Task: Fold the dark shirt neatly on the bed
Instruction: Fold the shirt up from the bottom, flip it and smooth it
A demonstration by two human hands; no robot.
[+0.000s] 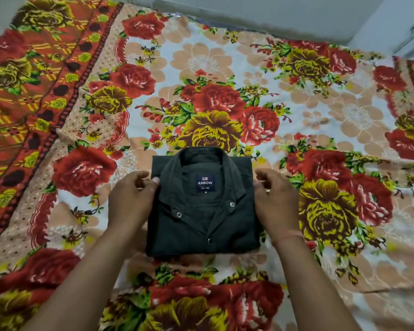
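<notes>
The dark shirt [215, 230] lies folded into a compact rectangle on the bed, collar up, with a navy label visible inside the neck and metal snap buttons down its front. My left hand [132, 199] sits at the shirt's left edge, its thumb on the fabric near the collar and its fingers curled at the side. At the right edge is my right hand [274, 199], fingers curled, thumb touching the fabric. Whether the fingers reach under the fold is hidden.
The bed is covered by a floral bedsheet [225, 75] with red and yellow roses and an orange patterned border on the left. A pale wall [273, 13] runs along the far edge of the bed.
</notes>
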